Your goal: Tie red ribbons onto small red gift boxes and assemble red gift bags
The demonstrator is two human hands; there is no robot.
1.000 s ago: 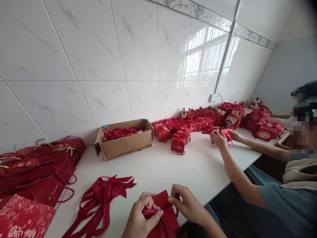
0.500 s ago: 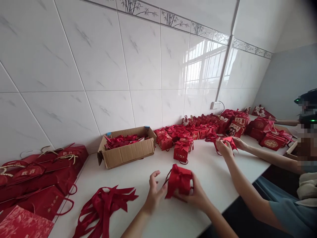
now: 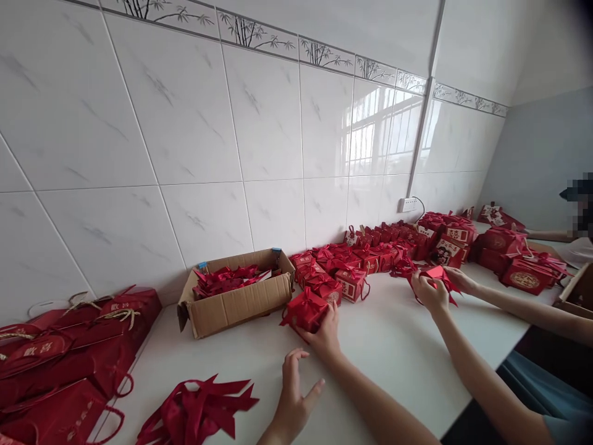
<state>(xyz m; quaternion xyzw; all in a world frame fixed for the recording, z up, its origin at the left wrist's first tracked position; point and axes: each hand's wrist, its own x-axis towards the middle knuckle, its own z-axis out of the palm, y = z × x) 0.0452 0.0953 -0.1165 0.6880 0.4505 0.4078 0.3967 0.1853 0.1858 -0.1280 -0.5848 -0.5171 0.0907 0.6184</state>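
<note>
A small red gift box (image 3: 306, 309) with a ribbon bow on top is in my right hand (image 3: 327, 334), beside the front of the box rows and near the carton. My fingers wrap its right side and lower edge; whether it rests on the table is hard to see. Closer to me, my left hand (image 3: 296, 395) hovers over the white table with thumb and fingers apart and nothing in it. A heap of loose dark red ribbons (image 3: 199, 411) lies to the left of that hand.
An open cardboard carton (image 3: 245, 303) of red pieces stands against the tiled wall. Red gift bags (image 3: 83, 346) lie at left. Rows of finished-looking red boxes (image 3: 370, 253) line the wall. At right, a co-worker's hands (image 3: 435, 287) hold a red box.
My right hand has carried the red box forward and left, towards the row by the carton. My left hand has come away from it and sits lower. The view has tilted up slightly.
</note>
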